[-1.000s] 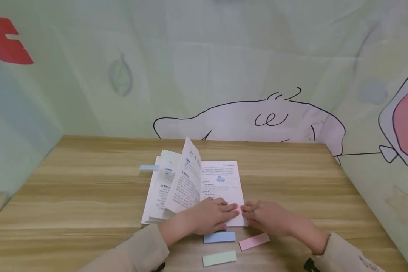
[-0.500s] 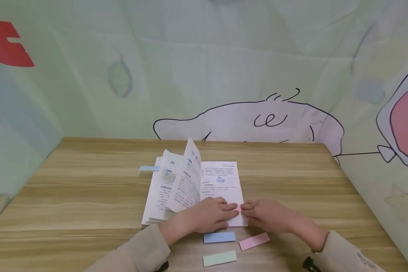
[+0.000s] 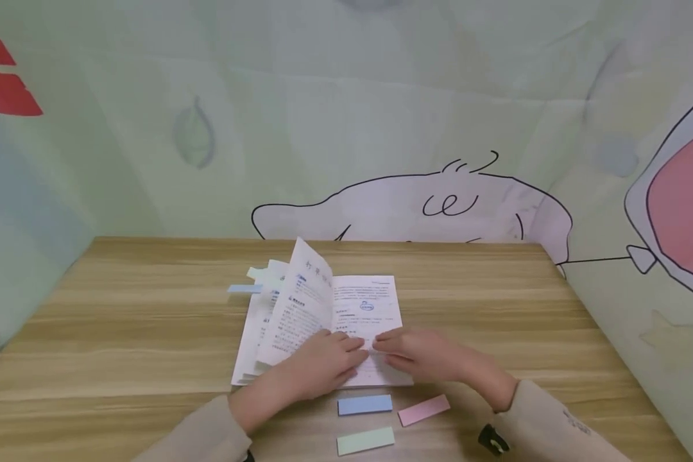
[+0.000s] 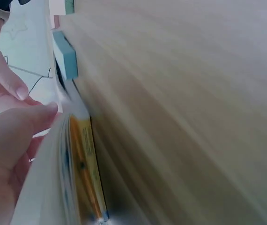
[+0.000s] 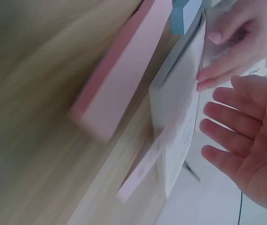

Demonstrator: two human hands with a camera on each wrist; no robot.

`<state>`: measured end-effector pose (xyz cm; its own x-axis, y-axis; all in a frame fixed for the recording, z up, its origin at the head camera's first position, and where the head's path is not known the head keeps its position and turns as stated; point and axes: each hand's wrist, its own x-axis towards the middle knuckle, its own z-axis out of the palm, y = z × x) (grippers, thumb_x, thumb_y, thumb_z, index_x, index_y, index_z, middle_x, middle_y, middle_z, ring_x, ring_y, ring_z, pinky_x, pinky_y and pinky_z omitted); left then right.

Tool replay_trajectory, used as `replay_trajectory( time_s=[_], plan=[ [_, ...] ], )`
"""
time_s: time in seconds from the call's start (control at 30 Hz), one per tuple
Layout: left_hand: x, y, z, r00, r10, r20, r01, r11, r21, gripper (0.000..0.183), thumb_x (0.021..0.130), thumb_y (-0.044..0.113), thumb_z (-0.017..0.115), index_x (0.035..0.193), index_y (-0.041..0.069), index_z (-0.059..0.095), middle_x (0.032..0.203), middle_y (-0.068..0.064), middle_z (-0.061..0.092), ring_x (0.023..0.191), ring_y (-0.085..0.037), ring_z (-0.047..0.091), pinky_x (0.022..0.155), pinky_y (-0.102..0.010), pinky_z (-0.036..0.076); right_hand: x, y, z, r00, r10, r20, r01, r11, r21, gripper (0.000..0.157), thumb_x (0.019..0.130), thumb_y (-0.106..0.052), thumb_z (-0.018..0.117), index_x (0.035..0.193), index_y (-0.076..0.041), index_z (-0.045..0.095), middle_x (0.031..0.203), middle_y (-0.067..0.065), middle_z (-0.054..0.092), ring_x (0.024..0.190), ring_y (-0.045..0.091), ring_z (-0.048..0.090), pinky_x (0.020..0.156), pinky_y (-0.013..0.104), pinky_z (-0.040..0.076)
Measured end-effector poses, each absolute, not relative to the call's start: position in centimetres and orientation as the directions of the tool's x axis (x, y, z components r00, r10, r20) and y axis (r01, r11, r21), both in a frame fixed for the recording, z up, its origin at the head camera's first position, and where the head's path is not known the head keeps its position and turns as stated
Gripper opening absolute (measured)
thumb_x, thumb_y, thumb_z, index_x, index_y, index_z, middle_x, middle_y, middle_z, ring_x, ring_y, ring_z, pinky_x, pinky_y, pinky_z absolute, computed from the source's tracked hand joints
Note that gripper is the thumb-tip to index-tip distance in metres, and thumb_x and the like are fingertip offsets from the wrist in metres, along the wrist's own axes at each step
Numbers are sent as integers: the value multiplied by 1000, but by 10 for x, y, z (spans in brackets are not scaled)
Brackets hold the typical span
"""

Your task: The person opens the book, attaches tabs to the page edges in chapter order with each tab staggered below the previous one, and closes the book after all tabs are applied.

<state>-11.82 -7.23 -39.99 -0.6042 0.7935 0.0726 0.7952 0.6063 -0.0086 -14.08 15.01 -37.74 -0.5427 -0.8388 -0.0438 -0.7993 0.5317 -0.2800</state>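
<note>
An open book [image 3: 375,289] lies on the table, its left-hand pages fanned up. My left hand [image 3: 323,362] rests on the lower part of the right page, fingers extended and relaxed. Opposite it, the fingers of my right hand [image 3: 427,353] reach in over the same page from the right, nearly meeting the left fingertips. In the right wrist view that hand [image 5: 260,136] has its fingers spread loosely with nothing held. A pink sticky tab [image 5: 143,164] juts from the book's right edge there; in the head view the right hand hides it.
In front of the book lie a blue sticky-note pad [image 3: 364,405], a pink pad [image 3: 424,410] and a green pad [image 3: 366,441]. A blue tab [image 3: 245,289] and a pale green tab [image 3: 256,273] stick out at the book's left. A printed cloth backdrop [image 3: 323,128] stands behind the table.
Both hands have moved left from the right page's outer edge towards its middle. The fanned pages lean further left, and the pale green tab has come into sight. The head view has shifted slightly.
</note>
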Motion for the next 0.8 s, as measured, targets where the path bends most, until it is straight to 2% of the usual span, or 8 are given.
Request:
replay_trajectory(
  time_s=[0.2, 0.5, 0.67, 0.8],
  plan=[
    [-113, -105, -395, -647, 738, 192, 752, 659, 0, 25, 89, 23, 61, 111, 11, 66, 112, -5, 64, 102, -21, 58, 81, -38, 48, -147, 110, -376, -515, -857, -9, -825, 498, -266, 34, 94, -15, 55, 126, -3, 57, 129, 11, 56, 119, 22, 52, 97, 33, 43],
    [-104, -150, -399, -680, 629, 376, 700, 709, 80, 21, 80, 11, 70, 101, 10, 69, 108, -11, 65, 96, -27, 60, 76, -41, 50, -145, 71, -390, -512, -856, 73, -848, 489, -205, 35, 92, -14, 58, 127, -8, 58, 131, 10, 54, 119, 19, 52, 96, 28, 43],
    [-99, -169, -405, -701, 598, 389, 693, 700, 173, 24, 73, 5, 75, 96, 6, 70, 103, -14, 65, 90, -29, 62, 78, -42, 51, -141, 63, -396, -501, -862, 78, -860, 485, -161, 34, 92, -16, 58, 125, -8, 60, 130, 12, 54, 118, 19, 53, 96, 27, 44],
    [-93, -180, -409, -774, 531, 346, 620, 746, 242, 24, 71, 6, 77, 94, 6, 70, 102, -12, 65, 92, -27, 63, 80, -41, 52, -140, 60, -397, -506, -859, 75, -857, 492, -153, 33, 91, -16, 59, 123, -9, 61, 130, 11, 55, 118, 19, 53, 95, 27, 44]
  ],
)
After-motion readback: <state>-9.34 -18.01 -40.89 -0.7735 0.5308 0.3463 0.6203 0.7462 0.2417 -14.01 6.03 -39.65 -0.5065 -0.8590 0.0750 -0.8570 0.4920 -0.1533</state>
